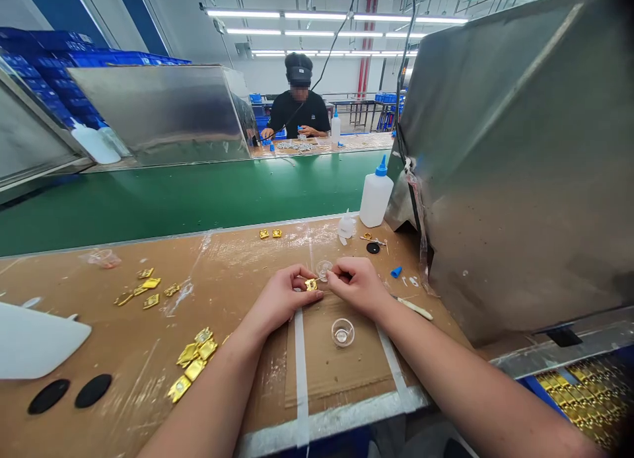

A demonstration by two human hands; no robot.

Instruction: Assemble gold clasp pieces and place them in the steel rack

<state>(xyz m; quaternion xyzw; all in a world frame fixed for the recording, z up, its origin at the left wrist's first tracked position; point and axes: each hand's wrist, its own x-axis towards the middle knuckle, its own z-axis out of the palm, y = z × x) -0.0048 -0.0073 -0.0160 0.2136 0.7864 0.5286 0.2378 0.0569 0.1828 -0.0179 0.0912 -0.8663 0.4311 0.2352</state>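
My left hand [283, 295] pinches a small square gold metal piece [311, 285] between thumb and fingers. Close beside it, my right hand [357, 285] is closed in a pinch on a thin pale stick [319, 279], whose tip reaches the gold piece. A small clear plastic cup [324, 269] stands just beyond the fingertips. Nearer to me, another clear cup [343, 333] rests on a taped cardboard sheet [321, 372]. Several similar gold pieces [195, 360] lie in a heap left of my left forearm.
More gold pieces lie loose at left [151, 301] and at the back [270, 233]. A white squeeze bottle [376, 199] stands by the metal hood [525, 174] on the right. Black discs [93, 390] lie front left. Beyond the green belt [222, 192] sits a co-worker [299, 111].
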